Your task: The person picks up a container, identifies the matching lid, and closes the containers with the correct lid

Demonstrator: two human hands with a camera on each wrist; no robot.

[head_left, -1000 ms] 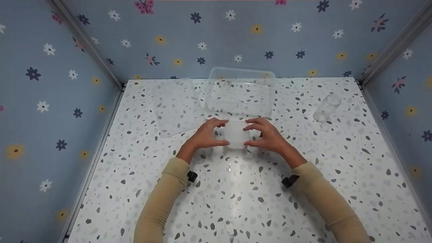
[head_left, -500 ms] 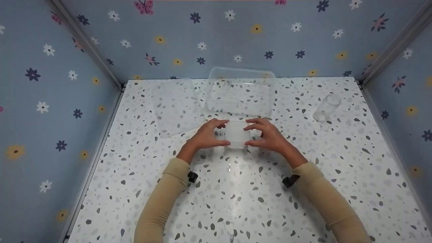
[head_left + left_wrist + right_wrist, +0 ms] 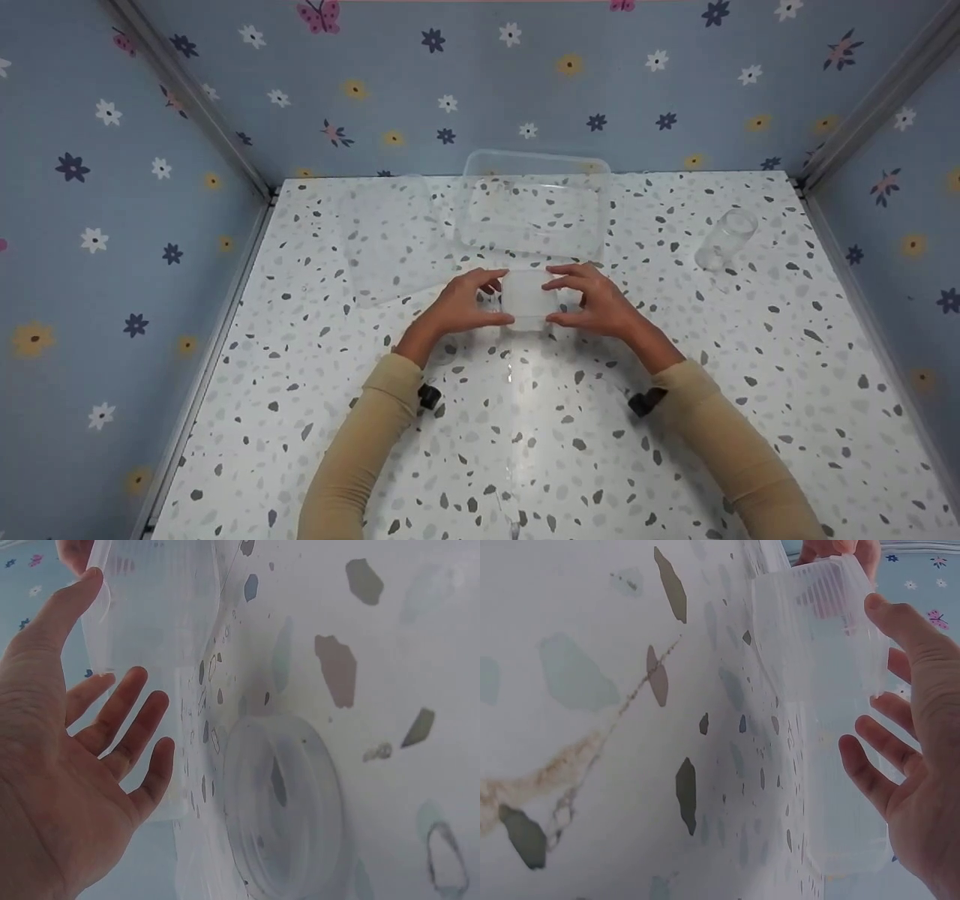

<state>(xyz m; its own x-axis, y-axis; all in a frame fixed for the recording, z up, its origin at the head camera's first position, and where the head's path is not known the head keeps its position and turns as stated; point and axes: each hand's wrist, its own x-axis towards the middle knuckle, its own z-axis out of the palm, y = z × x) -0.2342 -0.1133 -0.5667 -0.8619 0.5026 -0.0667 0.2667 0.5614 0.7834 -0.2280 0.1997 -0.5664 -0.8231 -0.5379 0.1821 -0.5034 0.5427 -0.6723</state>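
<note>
A small frosted plastic container [image 3: 529,298] stands at the middle of the table between both hands. My left hand [image 3: 466,301] holds its left side, thumb at the front edge and index finger at the back. On the other side, my right hand [image 3: 598,301] grips the right edge in the same way, thumb in front and fingertips behind. In the left wrist view the other fingers [image 3: 142,727] spread away from the container's wall. A round clear lid [image 3: 285,810] lies on the table beside the left hand.
Behind the hands sits a large clear rectangular box [image 3: 536,159]. A flat transparent sheet-like lid [image 3: 394,247] lies to its left. Toward the right edge is a clear cylindrical jar [image 3: 727,238]. Flower-patterned walls [image 3: 480,82] enclose the speckled table [image 3: 555,450].
Both hands and the small container have shifted very slightly to the right. Their hold looks the same, and the other things have stayed in place.
</note>
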